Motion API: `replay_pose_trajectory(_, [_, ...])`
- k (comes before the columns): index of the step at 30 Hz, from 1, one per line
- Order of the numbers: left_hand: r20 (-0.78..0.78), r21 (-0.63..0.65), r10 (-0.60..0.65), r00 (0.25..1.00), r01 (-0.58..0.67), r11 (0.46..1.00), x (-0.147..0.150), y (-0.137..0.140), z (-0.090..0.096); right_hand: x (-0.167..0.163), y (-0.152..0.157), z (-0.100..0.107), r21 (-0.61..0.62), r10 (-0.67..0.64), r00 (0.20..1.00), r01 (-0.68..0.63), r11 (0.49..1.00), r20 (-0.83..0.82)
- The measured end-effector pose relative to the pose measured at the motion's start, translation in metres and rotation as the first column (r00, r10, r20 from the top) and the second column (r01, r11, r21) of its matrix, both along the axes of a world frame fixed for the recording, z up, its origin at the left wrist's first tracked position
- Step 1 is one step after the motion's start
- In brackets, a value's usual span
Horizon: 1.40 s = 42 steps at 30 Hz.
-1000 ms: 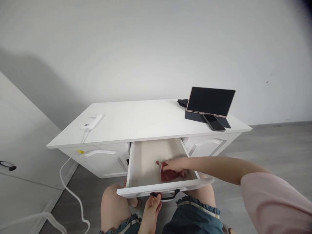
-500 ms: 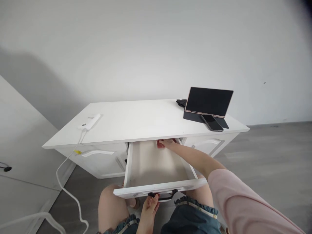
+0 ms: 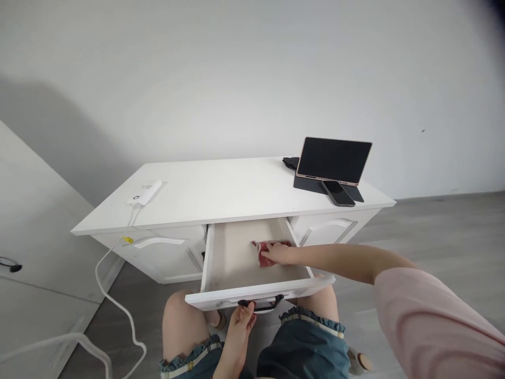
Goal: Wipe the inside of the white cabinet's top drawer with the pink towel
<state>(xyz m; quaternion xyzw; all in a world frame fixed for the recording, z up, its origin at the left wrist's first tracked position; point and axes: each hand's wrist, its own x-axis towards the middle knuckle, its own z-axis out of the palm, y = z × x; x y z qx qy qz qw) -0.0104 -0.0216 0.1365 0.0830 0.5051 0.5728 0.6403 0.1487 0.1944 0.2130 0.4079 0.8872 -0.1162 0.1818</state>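
Red cloth (image 3: 266, 261): in the head view, lies on the drawer floor, right of its middle, partly hidden under the right hand.
Right hand (image 3: 278, 253): rests on the cloth with the fingers laid over it; whether they also pinch the fabric, I cannot tell.
Left hand (image 3: 241, 319): well apart from the right one, thumb and fingers clamped on the left end of the black handle (image 3: 272, 305).
Drawer (image 3: 232, 258): pulled out of the white table (image 3: 213, 189), its front panel above the person's knees.
Cloth contact: a flat palm and even pressure would suit best, with loose edges tucked under so that none bunches up.
Drawer corners: fingertips pushed into the cloth should reach along the side walls and the back better than the palm.
Handle grip: a firm, level hold should stop the drawer sliding or tipping under the right hand's push.
Table top: tablet (image 3: 334, 160) and phone (image 3: 338, 193) stand and lie at the right, above the working arm.
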Motion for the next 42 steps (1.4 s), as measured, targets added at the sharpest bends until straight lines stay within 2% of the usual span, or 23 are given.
replay_pose_trajectory(3, [0.001, 0.005, 0.016, 1.000, -0.016, 1.000, 0.001, 0.001, 0.001, 0.006, -0.017, 0.008, -0.104, 0.143, 0.989, -0.138, 0.985, 0.036])
replay_pose_trajectory(5, [0.000, 0.007, 0.025, 1.000, -0.025, 1.000, 0.001, 0.001, 0.003, 0.005, -0.024, 0.016, -0.230, 0.231, 0.973, -0.225, 0.947, -0.001])
replay_pose_trajectory(7, [-0.002, 0.009, 0.018, 1.000, -0.018, 1.000, 0.001, 0.003, 0.006, 0.000, -0.025, 0.026, -0.403, 0.199, 0.979, -0.200, 0.893, -0.046])
replay_pose_trajectory(9, [-0.016, 0.022, 0.011, 1.000, -0.011, 1.000, 0.001, 0.006, 0.011, -0.005, -0.020, 0.036, -0.546, 0.091, 0.995, -0.093, 0.832, -0.032])
replay_pose_trajectory(12, [-0.030, 0.059, 0.016, 0.999, -0.014, 0.998, 0.001, 0.014, 0.022, -0.004, -0.004, 0.061, -0.626, 0.011, 1.000, -0.019, 0.780, -0.016])
replay_pose_trajectory(15, [-0.028, 0.071, -0.008, 1.000, 0.010, 0.997, -0.002, 0.027, 0.031, 0.014, 0.004, 0.103, -0.604, -0.086, 0.975, -0.057, 0.795, -0.205])
replay_pose_trajectory(17, [-0.021, 0.070, -0.032, 0.999, 0.034, 0.997, -0.006, 0.038, 0.037, 0.035, -0.005, 0.137, -0.522, -0.134, 0.916, -0.092, 0.848, -0.379])
replay_pose_trajectory(19, [-0.002, 0.067, -0.048, 0.999, 0.048, 0.997, -0.009, 0.050, 0.042, 0.058, -0.024, 0.167, -0.429, -0.188, 0.862, -0.037, 0.902, -0.470])
replay_pose_trajectory(21, [0.019, 0.059, -0.050, 0.999, 0.049, 0.997, -0.011, 0.061, 0.047, 0.077, -0.050, 0.181, -0.307, -0.232, 0.832, 0.079, 0.949, -0.504])
replay_pose_trajectory(22, [0.025, 0.055, -0.044, 0.999, 0.043, 0.998, -0.011, 0.066, 0.049, 0.084, -0.062, 0.180, -0.238, -0.252, 0.826, 0.147, 0.960, -0.504])
replay_pose_trajectory(24, [0.035, 0.053, -0.022, 0.999, 0.020, 0.998, -0.010, 0.073, 0.051, 0.091, -0.083, 0.163, -0.068, -0.279, 0.836, 0.281, 0.957, -0.473])
replay_pose_trajectory(26, [0.039, 0.057, 0.013, 0.999, -0.015, 0.998, -0.008, 0.079, 0.050, 0.089, -0.095, 0.129, 0.136, -0.287, 0.860, 0.373, 0.918, -0.422])
replay_pose_trajectory(28, [0.038, 0.059, 0.048, 0.998, -0.050, 0.997, -0.006, 0.082, 0.045, 0.082, -0.098, 0.092, 0.281, -0.275, 0.864, 0.413, 0.866, -0.421])
replay_pose_trajectory(30, [0.049, 0.073, 0.061, 0.997, -0.065, 0.995, -0.004, 0.084, 0.039, 0.073, -0.097, 0.062, 0.372, -0.266, 0.850, 0.453, 0.810, -0.456])
replay_pose_trajectory(32, [0.084, 0.110, 0.054, 0.995, -0.063, 0.992, -0.002, 0.086, 0.032, 0.061, -0.096, 0.044, 0.422, -0.271, 0.834, 0.491, 0.762, -0.481])
replay_pose_trajectory(35, [0.140, 0.172, 0.056, 0.989, -0.080, 0.982, 0.001, 0.087, 0.029, 0.042, -0.097, 0.038, 0.445, -0.268, 0.836, 0.494, 0.747, -0.478])
replay_pose_trajectory(42, [0.166, 0.159, 0.073, 0.983, -0.100, 0.982, 0.002, 0.100, 0.037, -0.011, -0.091, 0.049, 0.420, -0.197, 0.860, 0.415, 0.807, -0.471])
